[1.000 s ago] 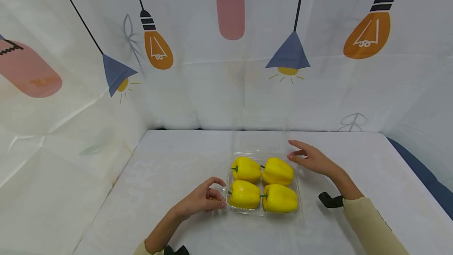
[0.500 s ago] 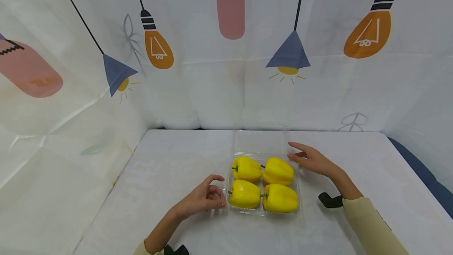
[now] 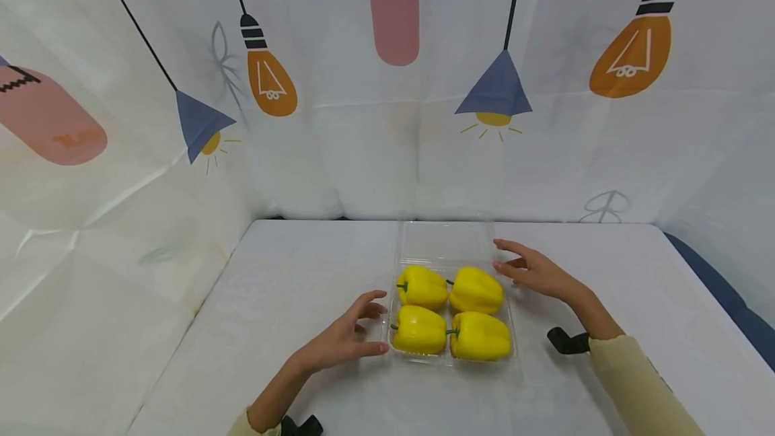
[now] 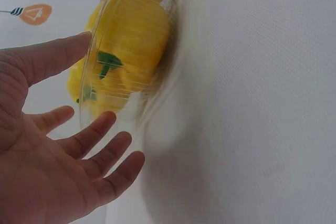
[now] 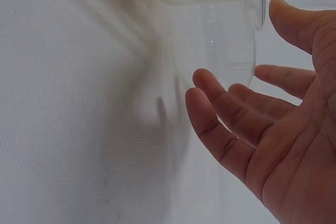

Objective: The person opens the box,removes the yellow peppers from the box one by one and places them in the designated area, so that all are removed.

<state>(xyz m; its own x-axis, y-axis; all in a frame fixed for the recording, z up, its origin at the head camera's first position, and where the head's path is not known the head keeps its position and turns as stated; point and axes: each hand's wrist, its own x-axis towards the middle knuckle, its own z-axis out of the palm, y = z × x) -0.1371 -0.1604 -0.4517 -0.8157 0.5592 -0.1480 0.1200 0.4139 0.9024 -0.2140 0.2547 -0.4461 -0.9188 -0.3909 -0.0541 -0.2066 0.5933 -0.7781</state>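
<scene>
A clear plastic clamshell box (image 3: 432, 358) lies on the white table with its lid (image 3: 447, 241) folded back toward the wall. Inside sit several yellow bell peppers (image 3: 419, 330) with green stems, in two rows. My left hand (image 3: 342, 342) is at the box's left side, thumb and fingers spread; the left wrist view puts its thumb tip right at the clear rim (image 4: 84, 103). At the far right corner is my right hand (image 3: 539, 274), its loosely bent fingers near the hinge. In the right wrist view the fingertips of that hand (image 5: 294, 129) are beside the lid's edge.
The white table (image 3: 290, 274) runs back to a white cloth wall (image 3: 339, 167) printed with lamps and bulbs. A black strap piece (image 3: 567, 341) sticks out from the right sleeve, and another (image 3: 303, 426) shows at the left wrist. Dark blue fabric (image 3: 720, 288) lies beyond the table's right edge.
My left hand has opened wider, its index finger rising and its fingers spreading from the thumb. The right hand, box and peppers stay nearly still.
</scene>
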